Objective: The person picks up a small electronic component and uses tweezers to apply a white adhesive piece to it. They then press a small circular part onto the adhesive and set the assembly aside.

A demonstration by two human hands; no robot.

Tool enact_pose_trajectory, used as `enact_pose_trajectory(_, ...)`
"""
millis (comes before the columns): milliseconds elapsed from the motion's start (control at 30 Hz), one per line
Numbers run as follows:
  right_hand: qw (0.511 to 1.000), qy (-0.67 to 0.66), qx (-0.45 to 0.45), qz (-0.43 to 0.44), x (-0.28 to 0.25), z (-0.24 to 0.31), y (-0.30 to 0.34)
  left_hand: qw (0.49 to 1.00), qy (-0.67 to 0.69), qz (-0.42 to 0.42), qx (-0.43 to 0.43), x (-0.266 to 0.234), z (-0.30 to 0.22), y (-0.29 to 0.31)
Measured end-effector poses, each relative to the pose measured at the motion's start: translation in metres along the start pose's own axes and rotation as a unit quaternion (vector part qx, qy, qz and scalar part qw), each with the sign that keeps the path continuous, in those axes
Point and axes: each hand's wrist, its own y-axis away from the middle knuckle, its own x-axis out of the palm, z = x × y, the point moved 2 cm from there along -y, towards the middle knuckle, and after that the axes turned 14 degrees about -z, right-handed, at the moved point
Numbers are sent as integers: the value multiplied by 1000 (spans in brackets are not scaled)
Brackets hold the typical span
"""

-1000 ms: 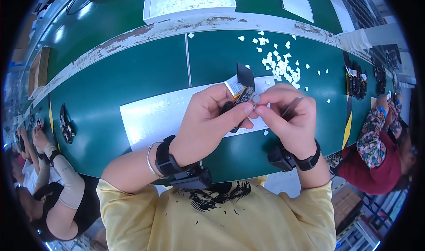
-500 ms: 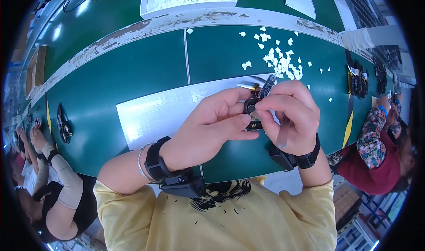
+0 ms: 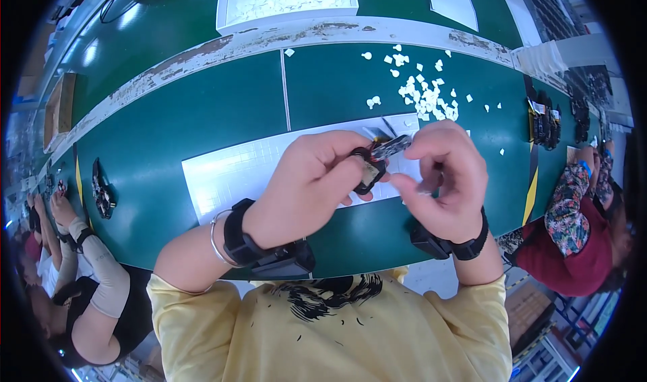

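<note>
My left hand [image 3: 313, 183] is closed around a small black electronic device [image 3: 372, 171], its housing open and tilted. A narrow circuit board [image 3: 392, 147] sticks out of its upper side, with thin red wires close by. My right hand [image 3: 448, 180] is at the board's right end, index fingertip beside it and thumb a little apart. Its other fingers are curled over a thin greyish piece, mostly hidden, whose kind I cannot make out. Beneath both hands lies a white sheet [image 3: 232, 176] on the green table [image 3: 148, 173].
Small white pieces [image 3: 428, 99] lie scattered beyond my hands. A white box [image 3: 290, 8] of similar pieces stands behind a worn ledge [image 3: 202, 51]. Black parts [image 3: 102, 190] lie at left, more black units [image 3: 544, 122] at right. People sit on both sides.
My left hand has turned the device, so its open inside now shows more. The board has tipped lower, toward the right. My right thumb and index finger have spread apart.
</note>
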Motion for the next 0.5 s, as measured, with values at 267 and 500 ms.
enact_pose_trajectory(267,980,144,104,-92,-52,-7,3,998,1,-39,-46,-20,-11,-6)
enact_pose_trajectory(500,840,483,109,-221,-169,-64,37,851,-261,-447,88,-237,9,83)
